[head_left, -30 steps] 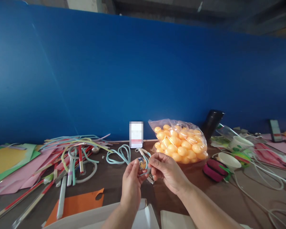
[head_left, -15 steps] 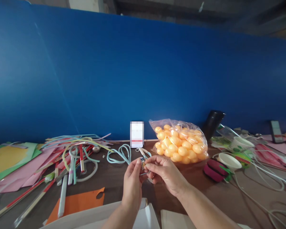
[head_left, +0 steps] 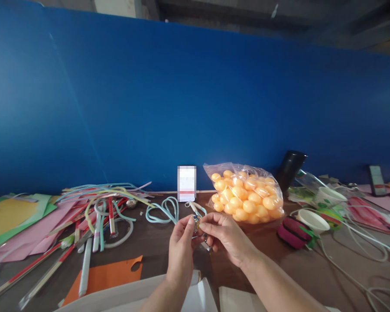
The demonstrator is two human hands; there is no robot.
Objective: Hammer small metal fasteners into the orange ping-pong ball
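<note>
My left hand [head_left: 181,247] and my right hand [head_left: 225,236] meet above the brown table [head_left: 266,255], fingertips pinched together on a small shiny round object [head_left: 196,223]. A light blue cord [head_left: 162,210] runs from the object back across the table and lies in loops. A small metal piece [head_left: 208,247] hangs under my right fingers. Just behind my right hand sits a clear bag of orange balls [head_left: 245,194].
Coloured paper sheets and a pile of tubes and sticks [head_left: 94,216] cover the left. An orange paper [head_left: 107,275] and white boxes [head_left: 195,299] lie near me. At the right are a pink pouch [head_left: 290,232], paper cups [head_left: 312,219], white cables [head_left: 354,251], a black cup [head_left: 290,169].
My fingers have closed in around the small shiny object, which showed more fully a second ago; both hands stay in nearly the same place.
</note>
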